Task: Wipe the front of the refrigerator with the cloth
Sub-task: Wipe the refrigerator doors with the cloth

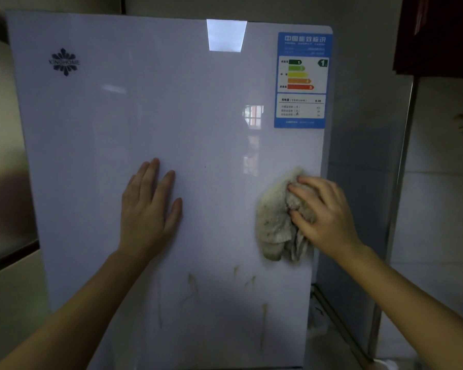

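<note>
The glossy white refrigerator door (150,108) fills most of the view. My left hand (149,209) lies flat on it at mid height, fingers straight and pointing up. My right hand (322,212) grips a bunched, off-white, soiled cloth (274,217) and holds it against the door near its right edge. The cloth hangs below my fingers. Brownish drip streaks (247,283) mark the door below the cloth and my hands.
A blue energy label (302,80) sticks to the door's top right, a dark flower logo (64,62) to its top left. A grey wall and metal rail (404,161) stand right of the fridge. A dark red cabinet (439,36) hangs at the upper right.
</note>
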{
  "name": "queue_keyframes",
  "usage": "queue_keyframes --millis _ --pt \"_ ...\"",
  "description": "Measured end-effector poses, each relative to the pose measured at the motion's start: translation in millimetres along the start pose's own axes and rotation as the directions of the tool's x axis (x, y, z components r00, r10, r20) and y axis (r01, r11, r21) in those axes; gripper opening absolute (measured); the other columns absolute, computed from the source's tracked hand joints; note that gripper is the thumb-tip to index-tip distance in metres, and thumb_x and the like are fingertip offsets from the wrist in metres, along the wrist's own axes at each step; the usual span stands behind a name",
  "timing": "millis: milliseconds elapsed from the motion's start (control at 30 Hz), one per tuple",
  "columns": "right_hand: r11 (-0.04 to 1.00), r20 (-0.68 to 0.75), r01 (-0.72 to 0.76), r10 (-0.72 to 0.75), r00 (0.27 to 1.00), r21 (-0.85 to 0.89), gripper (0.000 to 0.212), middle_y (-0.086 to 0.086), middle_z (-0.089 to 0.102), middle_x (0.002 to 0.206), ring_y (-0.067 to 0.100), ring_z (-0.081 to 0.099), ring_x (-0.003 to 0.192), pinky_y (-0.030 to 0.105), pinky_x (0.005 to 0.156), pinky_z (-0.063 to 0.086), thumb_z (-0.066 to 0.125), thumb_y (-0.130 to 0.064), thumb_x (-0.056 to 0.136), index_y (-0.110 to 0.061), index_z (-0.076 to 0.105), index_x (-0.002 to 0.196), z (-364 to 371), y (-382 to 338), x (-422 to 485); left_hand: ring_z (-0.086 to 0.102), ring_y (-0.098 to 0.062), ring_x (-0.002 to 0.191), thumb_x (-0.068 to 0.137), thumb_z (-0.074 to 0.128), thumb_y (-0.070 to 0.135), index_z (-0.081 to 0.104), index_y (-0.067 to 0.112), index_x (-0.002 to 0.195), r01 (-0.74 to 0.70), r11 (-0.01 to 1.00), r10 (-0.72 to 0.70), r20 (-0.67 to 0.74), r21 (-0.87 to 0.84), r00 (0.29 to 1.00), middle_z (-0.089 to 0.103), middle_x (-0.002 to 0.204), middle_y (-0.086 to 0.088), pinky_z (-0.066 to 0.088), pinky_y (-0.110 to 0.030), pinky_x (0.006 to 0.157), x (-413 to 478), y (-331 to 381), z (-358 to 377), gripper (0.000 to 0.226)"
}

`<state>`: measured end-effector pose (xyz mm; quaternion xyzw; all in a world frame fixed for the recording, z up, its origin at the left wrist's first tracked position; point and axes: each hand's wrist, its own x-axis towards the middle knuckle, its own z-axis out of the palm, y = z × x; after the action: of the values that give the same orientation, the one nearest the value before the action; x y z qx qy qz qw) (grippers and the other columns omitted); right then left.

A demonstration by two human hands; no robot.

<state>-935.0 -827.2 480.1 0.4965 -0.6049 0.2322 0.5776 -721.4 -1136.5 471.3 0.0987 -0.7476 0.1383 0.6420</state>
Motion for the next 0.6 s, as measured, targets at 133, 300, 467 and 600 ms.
queue_keyframes --millis 133,300,467,600 --pt "0.997 -0.046 -0.076 0.077 0.996 0.022 0.044 0.012 0.057 0.134 0.033 0.053 0.123 0.046 0.102 0.043 0.070 -0.025 0.091 -0.010 0.064 0.133 7 -15 13 0.033 -0.039 0.150 0.100 0.049 0.036 0.051 0.006 0.146 0.003 1.000 -0.003 0.022 -0.002 1.000 0.035 0.162 -0.021 0.026 -0.050 0.121 2 2 -4 0.056" --pt "0.998 -0.052 -0.015 0.018 0.998 0.053 0.045 0.014 0.060 0.135 0.033 0.053 0.125 0.043 0.101 0.041 0.072 -0.022 0.091 -0.010 0.065 0.133 20 -42 50 0.035 -0.040 0.149 0.099 0.047 0.038 0.053 0.004 0.145 -0.010 1.000 0.011 0.083 -0.014 0.996 0.036 0.161 -0.022 0.031 -0.052 0.119 5 1 -15 0.057" --pt "0.994 -0.033 0.089 -0.087 0.996 0.056 0.048 0.013 0.059 0.137 0.031 0.051 0.128 0.038 0.100 0.038 0.069 -0.021 0.091 -0.011 0.063 0.137 29 -53 87 0.040 -0.041 0.146 0.100 0.052 0.033 0.056 0.002 0.142 -0.070 0.998 0.070 0.056 0.003 0.996 0.041 0.158 -0.023 0.036 -0.055 0.117 5 -29 -27 0.053" --pt "0.982 -0.078 0.185 -0.181 0.980 0.049 0.045 0.010 0.059 0.136 0.031 0.055 0.125 0.035 0.102 0.037 0.066 -0.017 0.091 -0.012 0.063 0.135 32 -46 87 0.039 -0.041 0.146 0.100 0.049 0.035 0.055 0.002 0.143 -0.032 0.999 0.031 0.025 0.041 0.999 0.039 0.159 -0.023 0.034 -0.054 0.117 3 -60 -30 0.054"
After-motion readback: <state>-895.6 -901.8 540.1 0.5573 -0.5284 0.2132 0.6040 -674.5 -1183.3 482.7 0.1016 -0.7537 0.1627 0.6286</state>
